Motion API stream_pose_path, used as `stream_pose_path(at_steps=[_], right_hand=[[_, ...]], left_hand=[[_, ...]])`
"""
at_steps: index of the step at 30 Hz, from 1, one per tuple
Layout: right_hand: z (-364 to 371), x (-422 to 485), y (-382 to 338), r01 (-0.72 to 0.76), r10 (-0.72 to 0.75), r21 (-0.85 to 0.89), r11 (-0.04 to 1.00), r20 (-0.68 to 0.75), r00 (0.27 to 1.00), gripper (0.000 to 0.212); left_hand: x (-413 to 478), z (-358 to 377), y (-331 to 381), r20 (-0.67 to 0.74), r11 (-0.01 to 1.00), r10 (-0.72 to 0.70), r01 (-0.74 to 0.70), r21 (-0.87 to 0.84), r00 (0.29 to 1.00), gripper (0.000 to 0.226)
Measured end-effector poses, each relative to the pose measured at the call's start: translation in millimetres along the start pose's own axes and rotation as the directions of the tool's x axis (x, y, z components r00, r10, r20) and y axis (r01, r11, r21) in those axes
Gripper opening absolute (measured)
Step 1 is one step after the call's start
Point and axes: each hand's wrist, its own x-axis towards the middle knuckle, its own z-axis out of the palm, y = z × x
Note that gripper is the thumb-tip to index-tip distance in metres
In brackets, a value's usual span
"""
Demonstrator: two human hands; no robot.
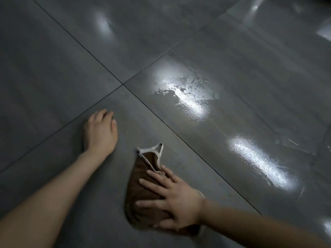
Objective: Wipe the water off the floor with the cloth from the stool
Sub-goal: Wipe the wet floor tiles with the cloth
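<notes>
A brown cloth [141,178] with a pale edging lies folded on the grey tiled floor [53,68], near the bottom middle. My right hand [172,201] presses flat on top of it, fingers spread and pointing left. My left hand [101,131] rests palm down on the bare tile to the left, apart from the cloth and holding nothing. A patch of water [188,90] with droplets and a glossy film shines on the tile beyond the cloth, up and to the right. More wet streaks [258,161] glisten at the right.
Dark grout lines cross at a tile corner [122,84] just above my left hand. Bright light reflections mark the floor at the top and the right edge. The stool is not in view.
</notes>
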Motion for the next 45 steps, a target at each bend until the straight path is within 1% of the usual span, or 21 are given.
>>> stream_pose_path(at_steps=[2,3,4,6,7,8,9,13,15,17,20,22,25,26,27,28,32,34,37,42,45], right_hand=[[-9,-16,58,-0.078,0.077,-0.058,0.995,-0.016,0.997,0.069],[-17,-16,92,-0.26,0.256,-0.062,0.964,-0.068,0.964,0.068],[-27,-11,125,-0.489,0.481,-0.027,0.872,-0.137,0.866,0.068],[-47,19,171,-0.845,0.842,0.107,0.524,-0.213,0.495,0.069],[-55,43,183,-0.918,0.922,0.151,0.367,-0.192,0.337,0.069],[-59,72,187,-0.941,0.948,0.163,0.295,-0.168,0.268,0.068],[-60,104,184,-0.935,0.941,0.152,0.32,-0.161,0.296,0.068],[-55,224,147,-0.684,0.677,0.018,0.729,-0.168,0.717,0.065],[-63,252,157,-0.582,0.576,0.006,0.813,-0.147,0.804,0.064],[-72,248,191,-0.551,0.547,0.023,0.834,-0.164,0.821,0.063],[-77,178,251,-0.694,0.687,0.084,0.715,-0.272,0.675,0.06],[-73,104,275,-0.837,0.816,0.103,0.537,-0.316,0.484,0.06],[-65,3,262,-0.959,0.957,0.213,0.188,-0.258,0.13,0.069],[-61,-20,245,-0.965,0.967,0.222,0.142,-0.238,0.088,0.072],[-57,-35,222,-0.964,0.968,0.216,0.156,-0.225,0.107,0.072],[-52,-48,196,-0.954,0.959,0.198,0.225,-0.217,0.181,0.071],[-21,-97,73,-0.741,0.74,0.013,0.671,-0.076,0.669,0.069],[-12,-123,28,-0.546,0.549,-0.08,0.834,0.029,0.835,0.073],[-12,-143,-9,-0.431,0.446,-0.145,0.891,0.096,0.89,0.071],[-16,-145,-25,-0.492,0.522,-0.202,0.847,0.136,0.842,0.074],[-17,-145,-22,-0.473,0.509,-0.221,0.853,0.153,0.847,0.079]], left_hand=[[-3,6,-6,-0.027,0.999,0.025,-0.024,0.021,0.999,0.044],[-5,9,-7,-0.035,0.999,0.036,-0.035,0.038,0.999,0.043],[-6,11,-9,-0.042,0.998,0.045,-0.042,0.055,0.998,0.043],[-6,14,-9,-0.053,0.996,0.053,-0.049,0.074,0.997,0.044],[-6,14,-9,-0.05,0.996,0.05,-0.046,0.081,0.998,0.045],[-6,14,-8,-0.041,0.995,0.045,-0.041,0.087,0.998,0.046],[-6,13,-7,-0.03,0.995,0.036,-0.033,0.089,0.999,0.047],[-6,11,-6,-0.005,0.992,0.023,-0.022,0.122,1.0,0.047],[-6,11,-6,-0.011,0.991,0.03,-0.029,0.13,0.999,0.046],[-6,11,-8,-0.027,0.991,0.036,-0.033,0.129,0.999,0.044],[-5,11,-8,-0.037,0.989,0.041,-0.035,0.144,0.998,0.043],[-5,10,-7,-0.033,0.984,0.049,-0.042,0.173,0.998,0.045],[-4,7,-6,-0.007,0.971,0.064,-0.061,0.23,0.998,0.046],[-4,6,-6,0.015,0.968,0.066,-0.068,0.241,0.998,0.046],[-4,6,-6,0.033,0.966,0.065,-0.071,0.247,0.997,0.045],[-4,6,-6,0.042,0.966,0.064,-0.072,0.248,0.997,0.044],[-5,4,-5,0.035,0.977,0.072,-0.078,0.198,0.997,0.041],[-7,6,-5,0.029,0.985,0.064,-0.067,0.16,0.998,0.04],[-8,4,-1,0.062,0.979,0.062,-0.073,0.189,0.996,0.044],[-10,-6,28,0.172,0.965,-0.055,0.009,0.261,0.984,0.046],[-9,-10,63,0.269,0.969,0.042,-0.105,0.224,0.962,0.047]])
